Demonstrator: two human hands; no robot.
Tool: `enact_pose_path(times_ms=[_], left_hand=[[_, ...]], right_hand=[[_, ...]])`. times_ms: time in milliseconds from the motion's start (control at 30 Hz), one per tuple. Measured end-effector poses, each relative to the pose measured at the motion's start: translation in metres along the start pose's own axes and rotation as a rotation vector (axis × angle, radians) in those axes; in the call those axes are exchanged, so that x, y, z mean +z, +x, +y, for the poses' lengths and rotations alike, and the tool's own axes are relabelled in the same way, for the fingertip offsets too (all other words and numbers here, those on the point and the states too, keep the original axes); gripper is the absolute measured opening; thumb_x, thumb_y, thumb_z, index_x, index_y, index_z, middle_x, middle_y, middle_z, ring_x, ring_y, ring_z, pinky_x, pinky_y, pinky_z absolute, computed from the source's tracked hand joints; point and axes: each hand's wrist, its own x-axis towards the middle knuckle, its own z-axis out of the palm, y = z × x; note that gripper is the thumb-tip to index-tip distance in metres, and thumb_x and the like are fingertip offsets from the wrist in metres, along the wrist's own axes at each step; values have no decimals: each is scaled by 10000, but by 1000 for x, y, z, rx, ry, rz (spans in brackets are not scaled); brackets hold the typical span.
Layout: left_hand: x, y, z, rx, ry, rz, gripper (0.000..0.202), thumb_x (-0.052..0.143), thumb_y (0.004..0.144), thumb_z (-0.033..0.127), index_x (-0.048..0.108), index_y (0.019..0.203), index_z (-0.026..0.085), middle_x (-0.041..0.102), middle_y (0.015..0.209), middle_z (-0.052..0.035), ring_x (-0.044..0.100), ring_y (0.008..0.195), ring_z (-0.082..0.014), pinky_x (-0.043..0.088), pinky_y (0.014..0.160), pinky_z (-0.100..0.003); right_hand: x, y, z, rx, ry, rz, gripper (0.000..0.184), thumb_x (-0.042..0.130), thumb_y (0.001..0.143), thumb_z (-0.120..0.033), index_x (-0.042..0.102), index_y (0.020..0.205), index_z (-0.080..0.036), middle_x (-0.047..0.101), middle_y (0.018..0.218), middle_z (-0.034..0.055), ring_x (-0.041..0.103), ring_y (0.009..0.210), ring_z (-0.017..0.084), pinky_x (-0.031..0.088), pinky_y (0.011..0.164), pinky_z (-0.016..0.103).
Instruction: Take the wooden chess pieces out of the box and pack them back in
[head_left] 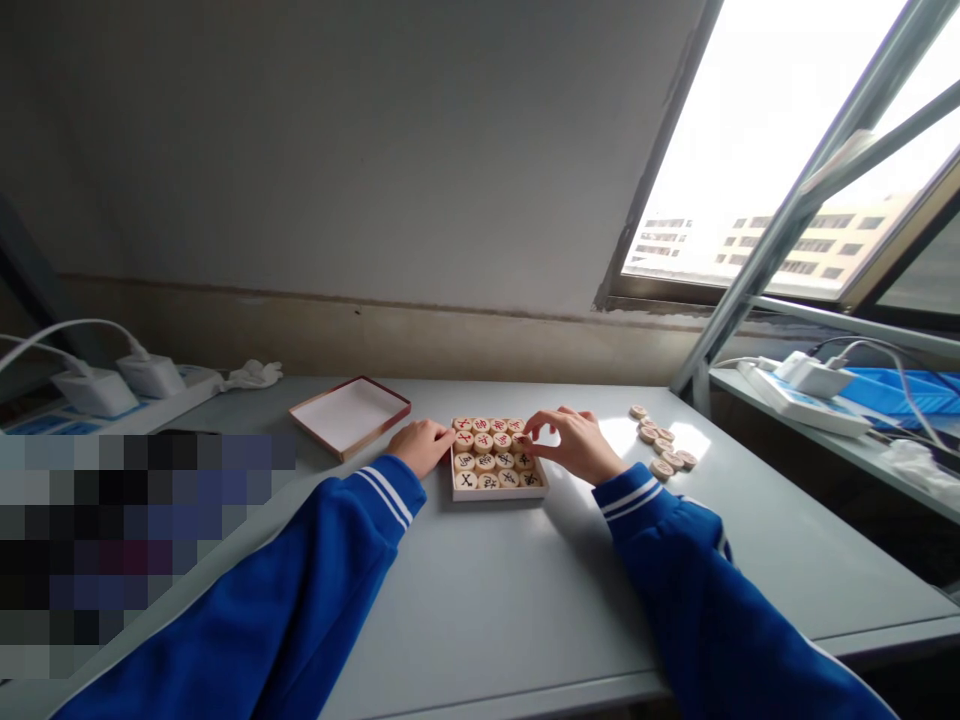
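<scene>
A shallow box (pixel 498 493) stands on the desk in front of me, filled with rows of round wooden Chinese chess pieces (pixel 484 461). Red characters mark the far rows and black ones the near rows. My left hand (pixel 422 446) is closed at the box's left side, its fingertips against the edge. Over the right side, my right hand (pixel 577 443) pinches a chess piece (pixel 519 441) with thumb and forefinger, at the end of a red row. The fingers partly cover that piece. Whether it is seated or raised, I cannot tell.
An upturned box lid (pixel 351 415) lies left of the box. Several loose chess pieces (pixel 663 446) are scattered at the right. Power strips with chargers stand at far left (pixel 154 390) and on a right-hand shelf (pixel 806 395). A metal post (pixel 739 300) rises at the desk's back right.
</scene>
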Motion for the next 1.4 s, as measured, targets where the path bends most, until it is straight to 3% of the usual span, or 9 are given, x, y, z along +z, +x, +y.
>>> enact_pose_path(times_ms=[433,567,700,833,967,1033,1167,1300,1400], left_hand=[[2,2,-3,12,23,7,427,303,788,377,615,573,180,651,685,-68,558,653,-175,290,528,-246],[0,1,-1,0,17,-6,416,306,788,375,642,632,187,668,754,-73,570,698,-187,308,540,-247],[0,0,0,-3,15,6,420,303,786,379,644,640,183,667,755,-79,567,697,-188,303,532,-250],[1,-1,0,-6,-1,6,427,301,793,380,633,614,179,658,696,-68,557,632,-171,288,504,-249],[2,-2,0,9,3,16,430,296,801,370,632,613,177,655,694,-73,555,626,-170,277,504,-254],[2,-2,0,13,17,23,431,295,802,365,632,608,180,654,687,-75,556,632,-174,277,515,-257],[1,-2,1,3,23,24,431,295,805,361,632,605,182,650,682,-74,559,639,-174,271,513,-256],[-1,-4,3,-2,16,18,426,299,808,352,632,609,178,648,680,-74,559,630,-169,261,501,-253],[-2,-4,4,-1,22,14,423,304,810,352,637,618,175,653,689,-78,569,654,-176,270,513,-254]], right_hand=[[-9,2,7,22,-11,-40,144,572,730,-395,628,761,-267,634,837,-10,525,816,173,301,739,335],[-20,6,39,131,-20,4,190,481,786,-383,617,841,-264,625,909,-4,533,827,166,345,761,339],[-13,5,89,425,-331,172,335,458,784,-274,507,1111,-220,496,1190,80,410,1093,239,283,875,480],[0,0,127,631,-397,-17,352,324,819,-174,508,1119,-182,414,1273,141,374,1138,279,212,861,619],[1,-2,138,545,-351,-49,389,304,795,-88,556,1068,-204,504,1184,131,447,1073,275,334,816,496],[-2,-1,136,499,-347,-30,365,328,792,-92,579,1035,-197,557,1102,128,478,1038,262,366,791,414],[-7,6,109,374,-225,26,256,410,789,-166,592,969,-178,616,972,93,547,918,233,383,792,395],[-4,12,44,12,241,109,237,464,792,-344,578,940,-198,639,881,42,588,764,162,456,711,315],[3,11,-15,-198,346,47,198,483,795,-334,582,900,-199,626,872,32,576,747,137,461,688,278]])
